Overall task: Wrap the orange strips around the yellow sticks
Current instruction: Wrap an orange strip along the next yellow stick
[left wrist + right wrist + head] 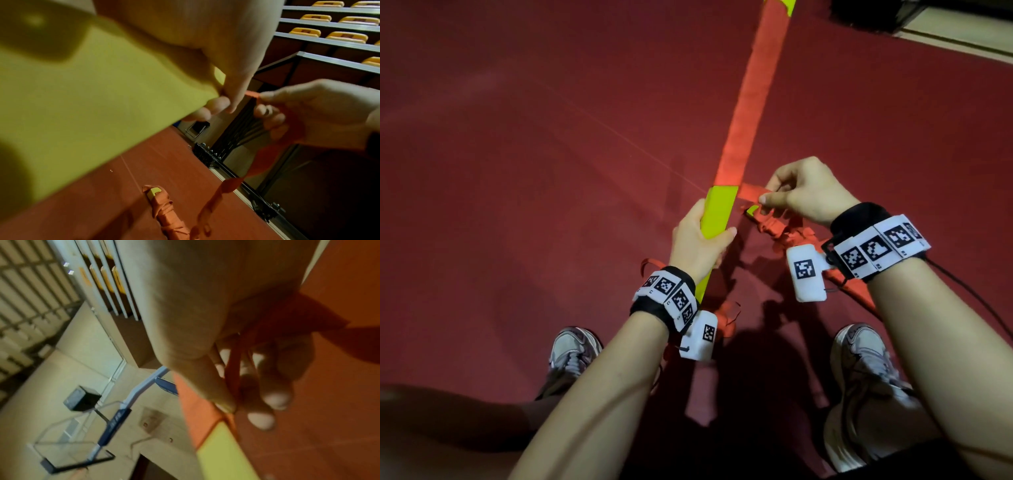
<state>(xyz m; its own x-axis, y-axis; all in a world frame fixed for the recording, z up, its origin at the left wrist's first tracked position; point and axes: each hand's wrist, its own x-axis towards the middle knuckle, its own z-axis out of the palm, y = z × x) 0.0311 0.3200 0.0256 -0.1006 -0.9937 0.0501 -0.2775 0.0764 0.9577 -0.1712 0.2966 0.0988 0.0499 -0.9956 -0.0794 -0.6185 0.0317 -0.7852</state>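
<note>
Left hand [697,240] grips yellow stick [479,178]; right hand [804,192] pinches orange strip [751,195], top cut off.

A dark red floor [524,144] carries everything. A second stick [164,212], wound in orange strip with a yellow end showing, lies on it just right of the shoes [573,347], which stand flat; loose orange strip [727,317] trails on it between them

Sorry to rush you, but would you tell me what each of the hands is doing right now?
Left hand: closed around the bare part of the yellow stick.
Right hand: pinching the loose orange strip beside the stick.
</note>
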